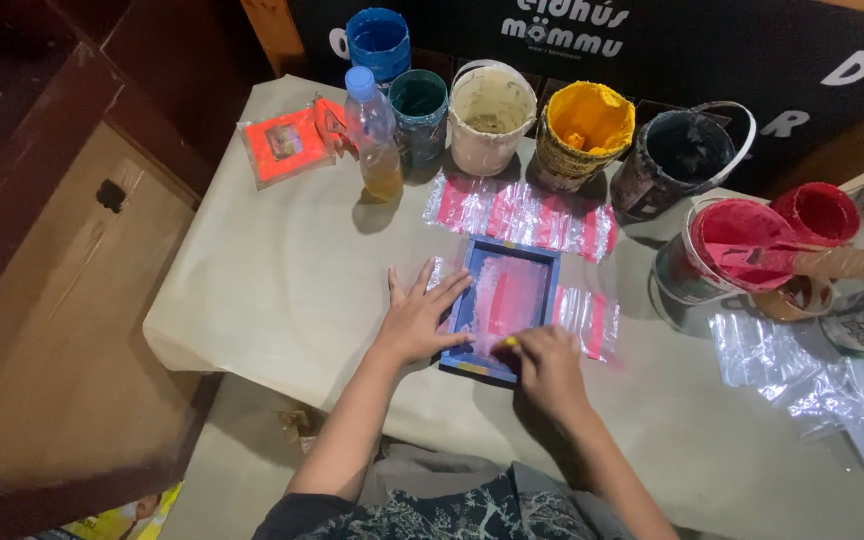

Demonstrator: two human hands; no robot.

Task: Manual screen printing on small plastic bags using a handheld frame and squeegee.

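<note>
Dark patterned cloth of the person's shirt (432,510) fills the bottom edge of the head view, and both bare forearms reach up from it to a small blue frame (505,308) lying flat on the paper-covered surface (282,290). That frame, with a pink-smeared screen inside it, is the landmark. On its left edge rests the left hand (420,318), palm down, fingers (449,290) spread wide and flat, gripping nothing, only pressing on the frame's rim. At the frame's near right corner sits the right hand (550,365), its fingers curled tight around a small yellow tool (508,342) whose tip touches the screen. Clear plastic bags with red printing (522,215) lie in a row just beyond the frame, and another such bag (589,320) lies just right of it. Farther beyond the frame stand a plastic bottle (374,135), a blue tub (378,42), a dark green tub (419,110), a cream bucket (491,115), a yellow bucket (584,130) and a black bucket (682,160). Well to the frame's right stand a red bucket (737,245) with a stirring stick, a smaller red pot (818,212) and loose clear bags (802,375). An orange packet (282,145) lies beyond and left of the frame.
</note>
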